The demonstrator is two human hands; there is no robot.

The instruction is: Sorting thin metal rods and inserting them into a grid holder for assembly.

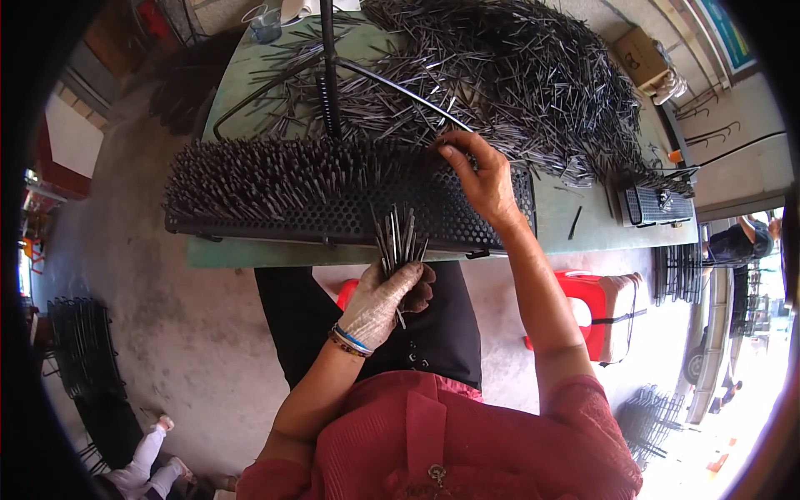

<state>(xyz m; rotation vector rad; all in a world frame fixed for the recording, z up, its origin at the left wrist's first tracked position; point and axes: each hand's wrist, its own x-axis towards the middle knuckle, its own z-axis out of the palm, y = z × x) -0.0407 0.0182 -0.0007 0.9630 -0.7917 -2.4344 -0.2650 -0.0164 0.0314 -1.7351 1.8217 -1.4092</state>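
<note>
Altogether, one green table (575,208) carries one long perforated rack (479,223) along its near edge and one smaller rack (665,210) toward its right edge. The long one's left part is crowded with upright dark rods (250,183), too many to count. The left hand (379,304), gloved, is wrapped around one bundle of loose rods (400,237) just off the near edge. The right hand (482,177), bare, curls its fingers over the long rack; I cannot tell whether they pinch anything. One heap of rods (533,75) covers the far side; one clear cup (266,27) is near the far left corner.
</note>
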